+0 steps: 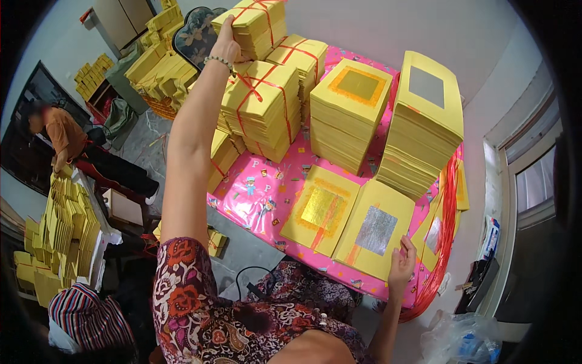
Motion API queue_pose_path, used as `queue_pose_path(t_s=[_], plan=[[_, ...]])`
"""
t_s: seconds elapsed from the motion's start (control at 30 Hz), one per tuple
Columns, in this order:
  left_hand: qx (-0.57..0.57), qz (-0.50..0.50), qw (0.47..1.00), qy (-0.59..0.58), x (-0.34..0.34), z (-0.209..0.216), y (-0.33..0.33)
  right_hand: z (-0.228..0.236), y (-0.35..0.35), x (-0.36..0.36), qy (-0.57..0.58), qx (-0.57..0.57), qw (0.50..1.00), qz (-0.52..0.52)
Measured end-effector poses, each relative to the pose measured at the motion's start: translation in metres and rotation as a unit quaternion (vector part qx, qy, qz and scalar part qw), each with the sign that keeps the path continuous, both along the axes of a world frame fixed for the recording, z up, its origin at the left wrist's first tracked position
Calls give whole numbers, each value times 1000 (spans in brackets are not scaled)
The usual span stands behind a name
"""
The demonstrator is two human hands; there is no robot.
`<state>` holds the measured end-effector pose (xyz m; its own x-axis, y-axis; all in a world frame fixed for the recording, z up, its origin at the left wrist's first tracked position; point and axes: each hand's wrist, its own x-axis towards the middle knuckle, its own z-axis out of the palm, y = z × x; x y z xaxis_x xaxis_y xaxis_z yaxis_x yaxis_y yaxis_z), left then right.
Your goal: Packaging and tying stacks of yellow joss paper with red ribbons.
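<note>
My left arm reaches to the far side of the pink-covered table. There my left hand (227, 43) grips the near left side of a bundle of yellow paper (257, 25) tied crosswise with red ribbon, above other tied bundles (259, 97). Close to me lie two low piles side by side: yellow paper with a gold foil square (321, 205) and yellow paper with a silver foil square (374, 229). A strip of red ribbon shows across each. My right hand (401, 262) rests at the right edge of the silver-foil pile, fingers extended and holding nothing.
Tall untied stacks of gold-foil paper (348, 115) and silver-foil paper (424, 127) stand behind the low piles. Loose red ribbons (447, 224) hang over the table's right edge. At left, another person (65, 133) stands by a table heaped with yellow paper (66, 224).
</note>
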<state>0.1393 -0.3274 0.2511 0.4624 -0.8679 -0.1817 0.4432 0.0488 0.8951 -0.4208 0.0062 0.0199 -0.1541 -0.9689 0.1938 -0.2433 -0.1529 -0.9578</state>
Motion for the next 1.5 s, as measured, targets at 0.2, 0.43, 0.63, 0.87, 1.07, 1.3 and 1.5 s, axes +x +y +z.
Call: queue_pose_path(t_s=[0.2,0.43,0.63,0.87,1.07,1.3,1.5], plan=[[26,-45,998,-18,6,-3,-4,3,5,-1,54,37,998,-24],[97,60,992,44,-58,41,43,5,4,1,108,45,993,-31],[137,71,988,15,-57,42,27,-4,-2,-3,100,-6,995,-17],[-41,-16,999,-22,-85,33,74,12,-5,-3,110,-13,994,19],[-140,-219,865,-429,-148,-46,196,66,-20,38,260,-79,950,156],[-145,-368,683,-614,-198,-201,302,60,-44,109,417,-113,828,358],[-155,-367,629,-667,-206,-240,328,28,-48,143,566,-34,700,434]])
